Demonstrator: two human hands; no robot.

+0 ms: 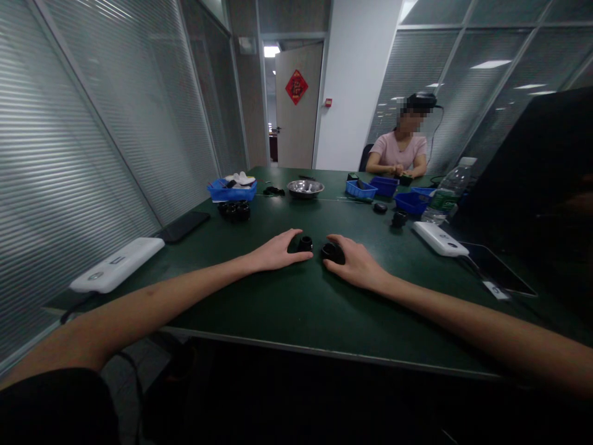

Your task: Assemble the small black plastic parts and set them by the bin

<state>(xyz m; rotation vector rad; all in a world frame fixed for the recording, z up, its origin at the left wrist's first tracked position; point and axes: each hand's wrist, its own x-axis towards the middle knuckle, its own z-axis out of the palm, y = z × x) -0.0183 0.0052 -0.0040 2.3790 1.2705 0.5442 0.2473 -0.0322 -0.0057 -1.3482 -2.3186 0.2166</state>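
On the green table, my left hand (280, 249) is curved around a small black cylindrical part (306, 242) with an open round top. Its thumb lies along the near side and its fingers along the far side. Close by to the right, my right hand (354, 259) grips a wider, round black part (331, 251) between thumb and fingers. Both parts appear to stand on the tabletop, a small gap apart. The fingers partly cover each of them.
A blue basket (220, 193) and several black parts (235, 211) stand at left. Behind are a metal bowl (304, 191) and a blue tray (361, 192). A bottle (445, 196) and white power bank (439, 238) lie right. A person (399, 148) sits across.
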